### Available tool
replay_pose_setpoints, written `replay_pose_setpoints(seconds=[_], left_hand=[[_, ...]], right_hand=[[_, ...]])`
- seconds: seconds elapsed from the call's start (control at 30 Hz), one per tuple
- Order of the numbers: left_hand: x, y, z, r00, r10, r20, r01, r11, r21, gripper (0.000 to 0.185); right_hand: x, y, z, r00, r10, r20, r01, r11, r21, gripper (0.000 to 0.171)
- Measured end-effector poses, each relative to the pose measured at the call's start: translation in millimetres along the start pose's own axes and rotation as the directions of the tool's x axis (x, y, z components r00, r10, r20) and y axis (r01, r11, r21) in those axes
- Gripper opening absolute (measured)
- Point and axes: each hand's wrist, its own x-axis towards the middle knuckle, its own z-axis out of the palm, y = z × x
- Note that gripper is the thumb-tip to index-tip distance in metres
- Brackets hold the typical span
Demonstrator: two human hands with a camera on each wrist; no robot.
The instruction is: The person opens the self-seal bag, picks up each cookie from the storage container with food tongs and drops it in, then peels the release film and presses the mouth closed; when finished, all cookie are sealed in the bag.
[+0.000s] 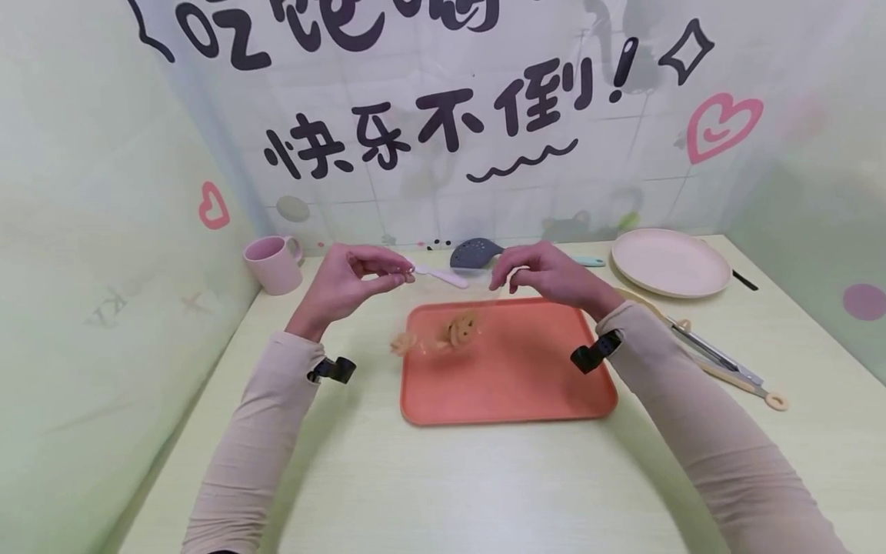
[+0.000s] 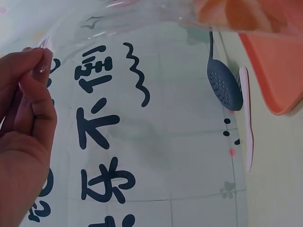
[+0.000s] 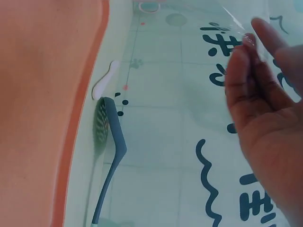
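My left hand (image 1: 360, 277) pinches the top edge of a clear plastic bag (image 1: 443, 296) between thumb and fingertips. My right hand (image 1: 550, 275) is at the bag's other upper corner, and the right wrist view shows shiny film at its fingertips (image 3: 249, 40). Low in the bag lie brown, baked-looking pieces, one round with dark dots (image 1: 462, 329) and a lumpy one (image 1: 404, 343) at the left. The bag hangs over the left part of a red-orange tray (image 1: 526, 369). In the left wrist view, the film (image 2: 142, 21) stretches rightward from the left fingertips.
A pink mug (image 1: 274, 267) stands at the back left. Behind the tray lie a slim pale pink utensil (image 1: 446, 277) and a grey slotted spoon (image 1: 474, 252). To the right are a pink plate (image 1: 671, 263) and metal tongs (image 1: 716, 350). A printed sheet (image 1: 415, 200) hangs behind.
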Motion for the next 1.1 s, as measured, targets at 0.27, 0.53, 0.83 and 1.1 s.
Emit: replay_pose_setpoints(seconds=[0.27,0.53,0.83,1.1], left_hand=[[2.1,10.2,-11.0,0.995,-0.089,0.042,0.086,0.994,0.065,0.023],[3.9,17.2,-12.5,0.992,-0.085,0.096,0.065,0.979,0.195,0.019],[-3.8,17.0,-21.6,0.991,-0.088,0.098,0.07,0.983,0.172,0.021],[-14.8,17.0,-32.8,0.997,-0.056,0.044,0.053,0.997,0.063,0.024]], right_hand=[[26.9,-17.4,16.8,0.988,-0.008,0.152,0.036,0.982,-0.185,0.026],[65.3,-41.2,49.4,0.965,-0.086,0.246,0.131,0.976,-0.175,0.027],[53.2,-28.9,52.7,0.973,0.049,0.227,-0.032,0.996,-0.078,0.042],[23.6,-9.2,39.9,0.996,-0.009,0.093,0.001,0.997,0.082,0.014]])
